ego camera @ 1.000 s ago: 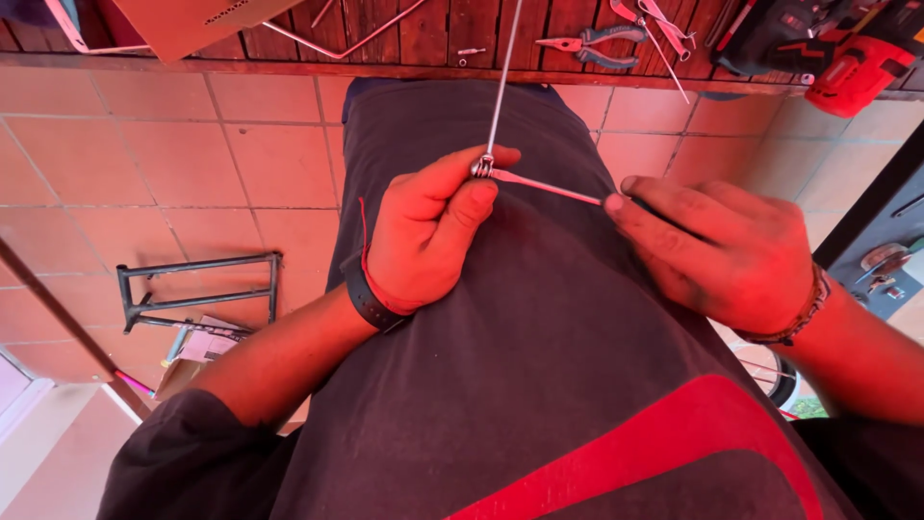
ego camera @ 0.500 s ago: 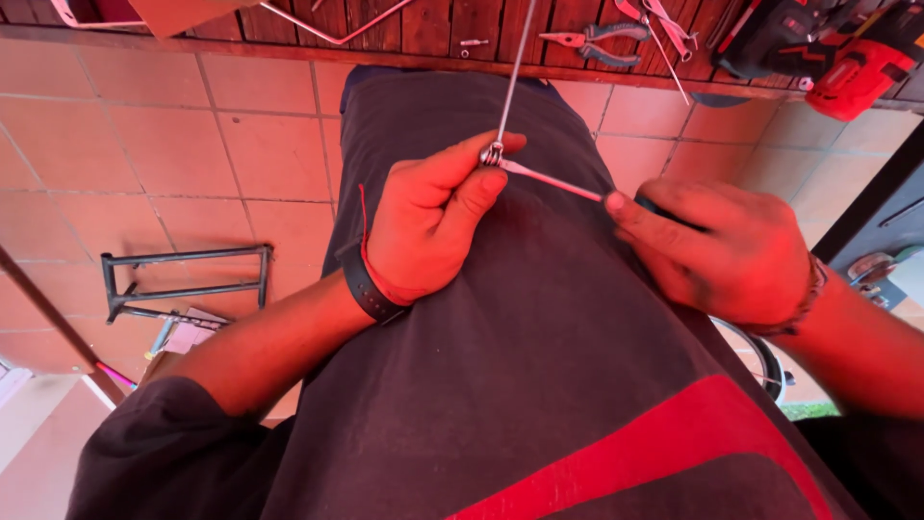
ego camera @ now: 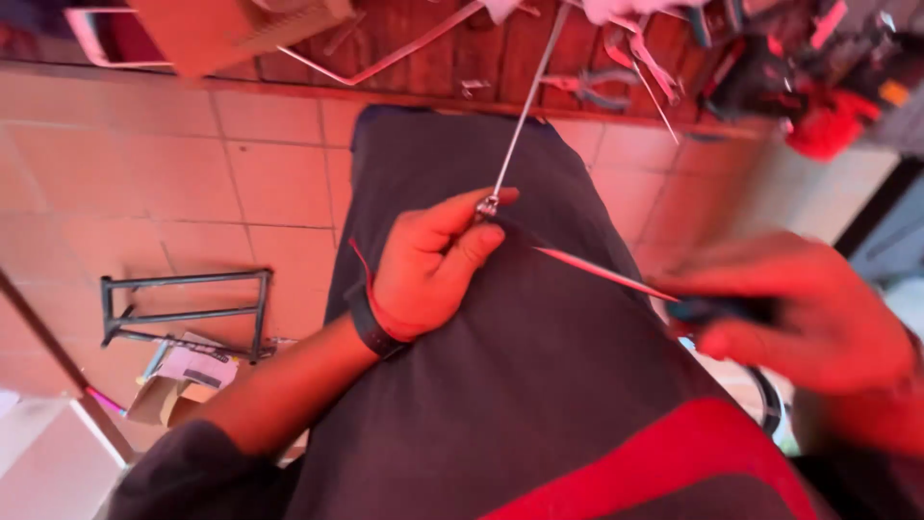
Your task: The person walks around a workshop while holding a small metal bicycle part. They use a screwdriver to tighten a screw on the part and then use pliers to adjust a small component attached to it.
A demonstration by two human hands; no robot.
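Since the frame half a second back, my right hand point(ego camera: 789, 323) has drawn away from the left, so the tip of the thin red-tinted screwdriver shaft point(ego camera: 604, 273) no longer meets the fitting and now sits apart from it, to the right; the right hand is also motion-blurred now. Item one: left hand point(ego camera: 428, 265), resting on my lap, thumb and forefinger pinched narrow on the small silvery metal fitting point(ego camera: 487, 205) at the lower end of a long thin silver metal rod point(ego camera: 525, 111). That rod runs up and away from the fitting toward the dark wooden workbench edge point(ego camera: 433, 58) at the top of the view. Item two: right hand, closed around the dark handle point(ego camera: 717, 310) of the screwdriver, shaft pointing left toward the fitting. Item three: black wristband point(ego camera: 371, 332) on the left wrist, with a thin red cord beside it. Item four: dark grey garment with a red band point(ego camera: 664, 462), covering my lap under both hands. Item five: terracotta tiled floor point(ego camera: 192, 183), holding a dark metal rectangular frame point(ego camera: 183, 313) lying flat at left and a small brown cardboard box point(ego camera: 178, 380) just below it. Item six: red power tool point(ego camera: 833, 120) and grey pliers point(ego camera: 602, 91) on the bench, blurred.
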